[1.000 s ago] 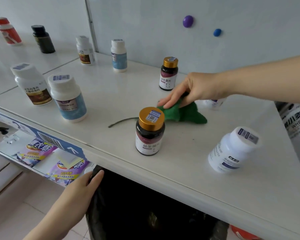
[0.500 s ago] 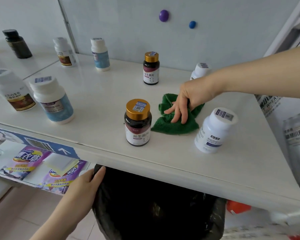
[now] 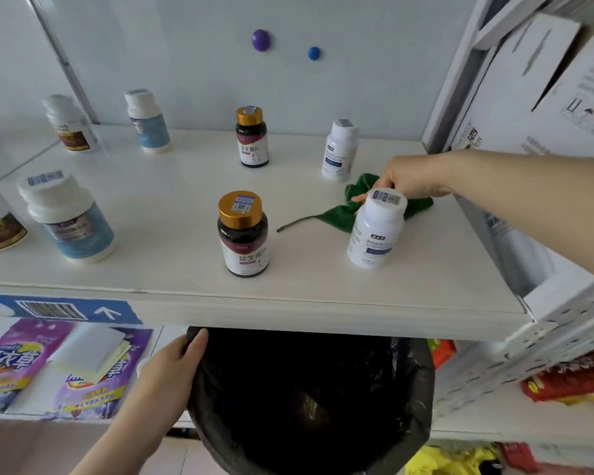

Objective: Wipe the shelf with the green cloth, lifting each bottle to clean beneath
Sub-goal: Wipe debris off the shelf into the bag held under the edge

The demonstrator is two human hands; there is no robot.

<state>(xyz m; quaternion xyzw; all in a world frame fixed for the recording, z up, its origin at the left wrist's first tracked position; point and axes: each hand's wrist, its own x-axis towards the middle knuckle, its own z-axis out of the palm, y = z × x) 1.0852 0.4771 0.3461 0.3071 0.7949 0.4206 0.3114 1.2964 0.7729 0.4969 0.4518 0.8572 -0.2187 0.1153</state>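
Green cloth (image 3: 338, 214) bunched on shelf (image 3: 168, 207) just behind white bottle (image 3: 374, 234); right hand (image 3: 414, 178) grips it, likely to wipe there. Left hand (image 3: 172, 368), below-left of bottle, clasps black bag (image 3: 323, 389) rim, steadying it.

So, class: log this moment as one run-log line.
task: shelf wipe | right hand: on green cloth behind front white bottle | left hand: holds black bag rim | white bottle: standing, not lifted

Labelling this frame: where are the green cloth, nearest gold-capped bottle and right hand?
green cloth (image 3: 338, 218): head view, left folded part.
nearest gold-capped bottle (image 3: 244, 236): head view, dark body.
right hand (image 3: 412, 178): head view, back of hand.
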